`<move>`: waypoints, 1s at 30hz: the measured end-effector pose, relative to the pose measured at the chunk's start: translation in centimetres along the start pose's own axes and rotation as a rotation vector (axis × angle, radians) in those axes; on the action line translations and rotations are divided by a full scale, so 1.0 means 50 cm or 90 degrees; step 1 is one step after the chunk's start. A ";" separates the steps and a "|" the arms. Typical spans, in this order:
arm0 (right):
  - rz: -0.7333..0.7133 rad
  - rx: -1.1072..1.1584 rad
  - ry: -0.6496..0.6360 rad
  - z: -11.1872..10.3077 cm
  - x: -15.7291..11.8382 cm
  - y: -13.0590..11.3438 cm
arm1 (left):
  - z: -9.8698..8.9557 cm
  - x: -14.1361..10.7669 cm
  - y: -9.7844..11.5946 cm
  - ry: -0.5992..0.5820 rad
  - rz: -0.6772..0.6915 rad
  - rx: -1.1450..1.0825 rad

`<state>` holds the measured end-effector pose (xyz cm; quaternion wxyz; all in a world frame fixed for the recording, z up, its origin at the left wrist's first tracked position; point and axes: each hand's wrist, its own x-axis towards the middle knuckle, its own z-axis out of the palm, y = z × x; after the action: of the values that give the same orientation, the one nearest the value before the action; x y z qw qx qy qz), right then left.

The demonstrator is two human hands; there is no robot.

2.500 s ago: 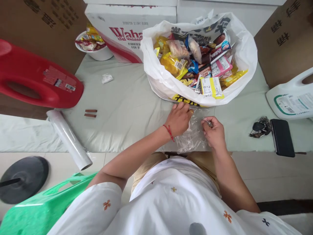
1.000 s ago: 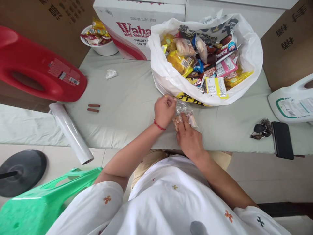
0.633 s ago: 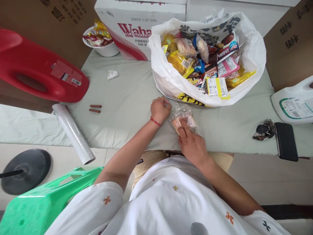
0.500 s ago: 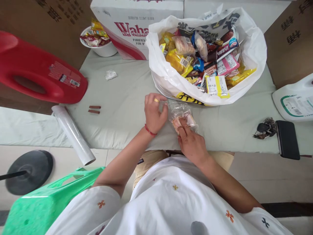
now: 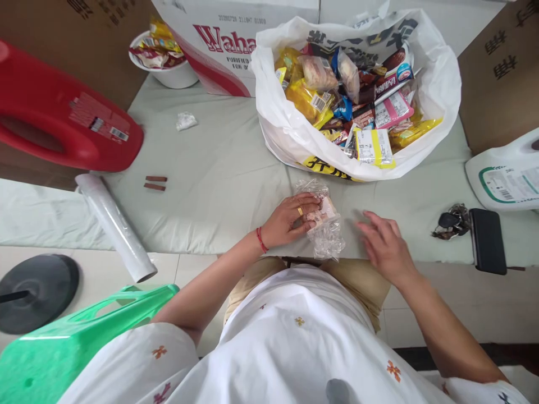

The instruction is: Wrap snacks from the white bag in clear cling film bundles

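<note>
At the frame's centre, the left hand (image 5: pixel 292 217) is resting, thumb and fingers apart, on a film-wrapped packet (image 5: pixel 325 212); right of centre, the right hand (image 5: pixel 384 242) is hovering, fingers loosely spread.

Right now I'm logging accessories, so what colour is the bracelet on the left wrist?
The bracelet is red; it shows in the head view.

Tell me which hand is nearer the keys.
Right. The right hand is to the left of the keys, not touching them; the left hand is farther left, with its fingers on the wrapped packet.
</note>
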<state>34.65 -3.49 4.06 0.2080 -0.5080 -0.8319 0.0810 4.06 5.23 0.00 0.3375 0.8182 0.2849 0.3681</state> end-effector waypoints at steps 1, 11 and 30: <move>-0.033 -0.034 -0.008 0.019 0.000 0.012 | -0.001 0.002 0.002 0.002 0.003 -0.007; -0.267 0.045 -0.005 0.064 0.028 -0.030 | -0.008 0.007 0.000 0.000 0.015 -0.057; 0.197 0.239 0.061 0.145 0.198 -0.124 | 0.033 -0.031 0.023 0.247 -0.156 -0.029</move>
<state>22.57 2.85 2.30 0.3229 -0.5853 -0.7037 0.2409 4.72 2.87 -0.58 0.3369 0.6837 0.4332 0.4810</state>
